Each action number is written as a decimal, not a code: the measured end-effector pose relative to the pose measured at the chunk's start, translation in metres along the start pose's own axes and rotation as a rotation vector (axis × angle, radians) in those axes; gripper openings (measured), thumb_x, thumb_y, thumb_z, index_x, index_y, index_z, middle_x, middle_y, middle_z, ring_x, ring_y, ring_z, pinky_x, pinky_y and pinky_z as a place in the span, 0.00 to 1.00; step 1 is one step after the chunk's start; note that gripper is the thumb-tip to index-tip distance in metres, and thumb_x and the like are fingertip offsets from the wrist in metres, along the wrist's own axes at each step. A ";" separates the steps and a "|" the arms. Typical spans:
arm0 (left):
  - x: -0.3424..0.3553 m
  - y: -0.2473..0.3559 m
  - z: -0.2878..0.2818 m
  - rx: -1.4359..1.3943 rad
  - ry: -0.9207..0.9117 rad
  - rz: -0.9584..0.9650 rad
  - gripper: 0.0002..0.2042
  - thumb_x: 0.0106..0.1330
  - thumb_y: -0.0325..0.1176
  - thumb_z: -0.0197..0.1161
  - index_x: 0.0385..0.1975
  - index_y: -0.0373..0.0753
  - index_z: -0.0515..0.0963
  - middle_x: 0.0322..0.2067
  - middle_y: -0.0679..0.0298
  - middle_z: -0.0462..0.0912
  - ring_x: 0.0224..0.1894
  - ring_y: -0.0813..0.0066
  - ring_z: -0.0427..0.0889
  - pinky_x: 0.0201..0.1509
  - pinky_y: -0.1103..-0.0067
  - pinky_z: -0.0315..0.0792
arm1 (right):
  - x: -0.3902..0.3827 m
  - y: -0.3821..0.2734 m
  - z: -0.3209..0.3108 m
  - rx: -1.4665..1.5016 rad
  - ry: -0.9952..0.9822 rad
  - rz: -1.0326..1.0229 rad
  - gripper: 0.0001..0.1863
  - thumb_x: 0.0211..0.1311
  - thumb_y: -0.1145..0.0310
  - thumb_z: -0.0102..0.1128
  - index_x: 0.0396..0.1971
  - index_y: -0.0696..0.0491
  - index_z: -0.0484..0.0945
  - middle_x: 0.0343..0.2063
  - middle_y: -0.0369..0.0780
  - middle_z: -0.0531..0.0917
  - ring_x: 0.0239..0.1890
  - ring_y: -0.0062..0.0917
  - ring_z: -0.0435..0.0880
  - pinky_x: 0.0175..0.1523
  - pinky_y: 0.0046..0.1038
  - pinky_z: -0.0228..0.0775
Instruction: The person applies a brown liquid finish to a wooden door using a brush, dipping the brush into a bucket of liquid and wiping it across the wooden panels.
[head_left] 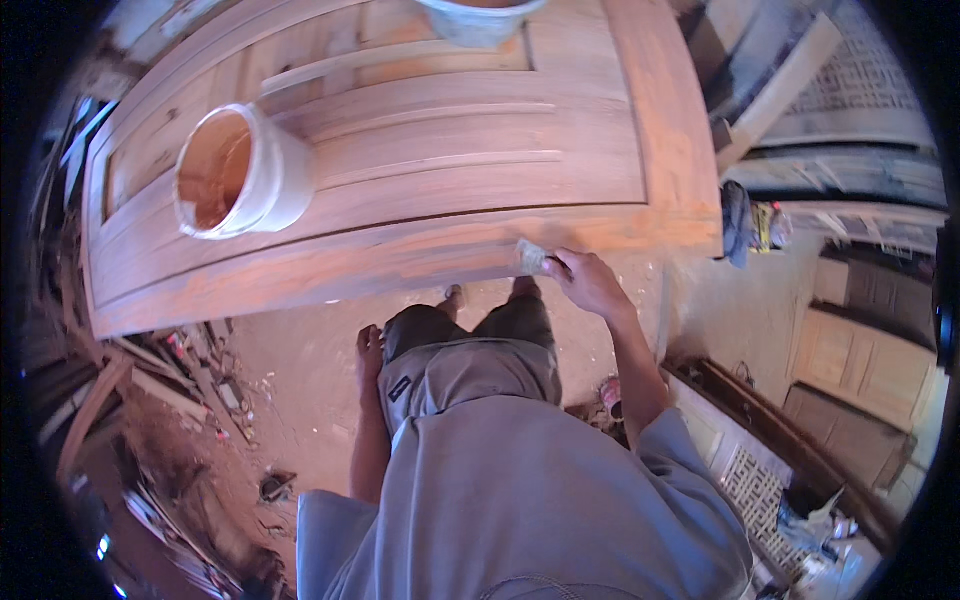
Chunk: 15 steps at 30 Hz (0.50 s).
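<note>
A wooden panelled door (450,160) lies flat in front of me, its near edge smeared with reddish-brown filler. My right hand (588,282) presses a small flat scraper blade (531,257) against that near edge. My left hand (369,350) hangs by my left thigh, fingers loosely curled, holding nothing that I can see. A white bucket (245,172) with brownish paste inside stands on the door at the left. A second pale bucket (478,20) sits at the door's far edge, cut off by the picture's top.
Dusty ground with wood scraps and debris (200,390) lies at my left. Other panelled doors (860,370) and a lattice panel (755,480) lean at the right. Planks (790,70) and a bundle of cloth (740,222) lie beyond the door's right end.
</note>
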<state>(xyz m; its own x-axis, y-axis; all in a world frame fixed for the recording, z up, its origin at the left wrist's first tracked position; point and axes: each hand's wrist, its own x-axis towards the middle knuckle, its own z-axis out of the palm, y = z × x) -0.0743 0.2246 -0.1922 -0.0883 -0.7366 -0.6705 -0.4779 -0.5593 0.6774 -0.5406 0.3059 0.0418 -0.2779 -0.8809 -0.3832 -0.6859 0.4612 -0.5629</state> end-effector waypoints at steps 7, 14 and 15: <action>-0.009 0.005 -0.007 -0.027 0.198 0.070 0.21 0.73 0.47 0.52 0.50 0.33 0.76 0.39 0.52 0.84 0.39 0.64 0.86 0.46 0.69 0.77 | 0.072 -0.208 -0.006 0.338 0.052 -0.483 0.27 0.71 0.70 0.51 0.68 0.47 0.63 0.41 0.52 0.76 0.44 0.44 0.80 0.43 0.42 0.71; -0.049 -0.003 -0.005 -0.196 0.328 -0.007 0.20 0.72 0.46 0.54 0.49 0.34 0.77 0.38 0.54 0.84 0.40 0.65 0.86 0.45 0.71 0.77 | 0.156 -0.332 0.014 -0.275 0.228 -0.711 0.20 0.72 0.64 0.49 0.61 0.41 0.73 0.46 0.47 0.79 0.33 0.42 0.85 0.36 0.39 0.79; -0.052 -0.005 -0.002 -0.224 0.330 -0.015 0.20 0.72 0.46 0.54 0.49 0.34 0.77 0.38 0.54 0.84 0.41 0.65 0.86 0.45 0.72 0.78 | 0.161 -0.332 0.017 -0.346 0.230 -0.713 0.19 0.71 0.63 0.50 0.60 0.40 0.74 0.47 0.47 0.79 0.34 0.42 0.85 0.36 0.40 0.80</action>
<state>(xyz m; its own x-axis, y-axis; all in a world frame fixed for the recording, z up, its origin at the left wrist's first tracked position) -0.0651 0.2651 -0.1601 0.2206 -0.7897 -0.5725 -0.2711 -0.6135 0.7417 -0.3465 0.0129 0.1547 0.1978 -0.9668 0.1619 -0.9076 -0.2430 -0.3423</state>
